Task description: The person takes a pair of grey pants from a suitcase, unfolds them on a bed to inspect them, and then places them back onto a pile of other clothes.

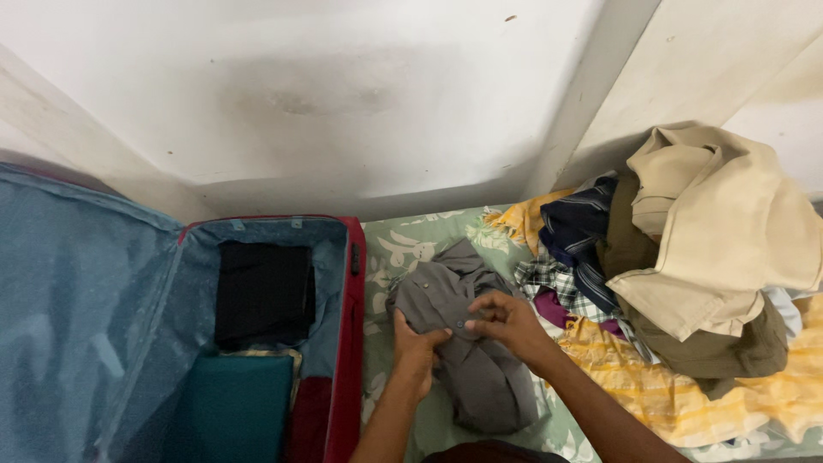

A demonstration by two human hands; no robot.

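A bed with a pale green, leaf-printed sheet, filling the lower half of the frame. On it, at lower left, an open red suitcase with blue lining. Just beside the suitcase, in the lower centre, a grey shirt lying crumpled on the sheet. At right, a heap of clothes, beige and olive pieces on top, over a yellow striped cloth spread on the bed.

One suitcase, one grey shirt

Dim indoor light, soft shadows, slight blur
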